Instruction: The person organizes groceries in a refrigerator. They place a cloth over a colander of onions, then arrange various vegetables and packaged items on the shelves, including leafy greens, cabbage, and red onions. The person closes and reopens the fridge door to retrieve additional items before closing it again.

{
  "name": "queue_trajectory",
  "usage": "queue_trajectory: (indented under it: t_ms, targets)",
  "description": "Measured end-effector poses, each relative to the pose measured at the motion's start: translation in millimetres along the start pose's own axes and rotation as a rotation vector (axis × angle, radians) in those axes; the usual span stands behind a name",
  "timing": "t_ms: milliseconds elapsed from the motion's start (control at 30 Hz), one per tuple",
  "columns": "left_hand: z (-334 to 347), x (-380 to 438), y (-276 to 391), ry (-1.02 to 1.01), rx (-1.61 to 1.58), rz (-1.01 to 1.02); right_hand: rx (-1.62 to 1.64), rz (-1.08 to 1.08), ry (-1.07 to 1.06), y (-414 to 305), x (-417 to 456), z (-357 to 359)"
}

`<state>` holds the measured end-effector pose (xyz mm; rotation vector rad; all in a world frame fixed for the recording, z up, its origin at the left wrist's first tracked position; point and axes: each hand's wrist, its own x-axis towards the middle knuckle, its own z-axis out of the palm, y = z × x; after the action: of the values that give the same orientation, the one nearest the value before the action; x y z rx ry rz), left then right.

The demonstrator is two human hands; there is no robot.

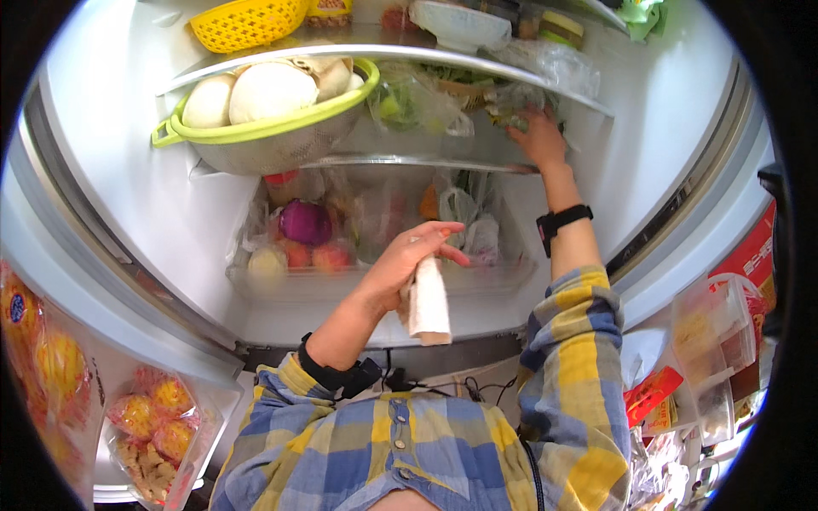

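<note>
A folded white cloth (429, 306) hangs from my left hand (402, 259), tucked in the palm under the thumb while some fingers stretch out to the right. My left hand is in front of the refrigerator's clear bottom drawer (383, 276). Reaching deep onto the middle glass shelf (415, 137), my right hand (543, 140) is at a clear plastic bag (521, 99) near the right wall. Its fingertips meet the bag and the dark items there; whether they grip anything is hidden. Left of it lies a bag with green produce (399, 105).
A green-rimmed colander (275, 150) holding large white pieces overhangs the shelf's left front. Purple cabbage (305, 221) and apples (330, 255) fill the drawer. Above are a yellow basket (249, 25) and a bowl (461, 25). Open doors hold bagged fruit (172, 441) and plastic containers (709, 326).
</note>
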<state>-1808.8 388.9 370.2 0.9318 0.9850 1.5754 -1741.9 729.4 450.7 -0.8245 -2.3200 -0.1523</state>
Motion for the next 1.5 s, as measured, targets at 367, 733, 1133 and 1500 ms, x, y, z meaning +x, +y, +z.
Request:
queue_trajectory:
  t_ms: [367,733,1133,1500]
  targets:
    - [-60,-76,-49,0.322,-0.173,-0.074,0.358,-0.101,0.577,-89,-97,-8]
    - [-62,-105,-54,0.414,-0.238,-0.048,-0.037,0.290,-0.487,-96,-151,127]
    - [-78,-120,-61,0.466,-0.216,-0.053,0.787,0.550,-0.373,-4,-116,157]
    - [-77,-97,-64,0.403,-0.095,-0.082,1.752,0.719,-0.116,-41,-132,88]
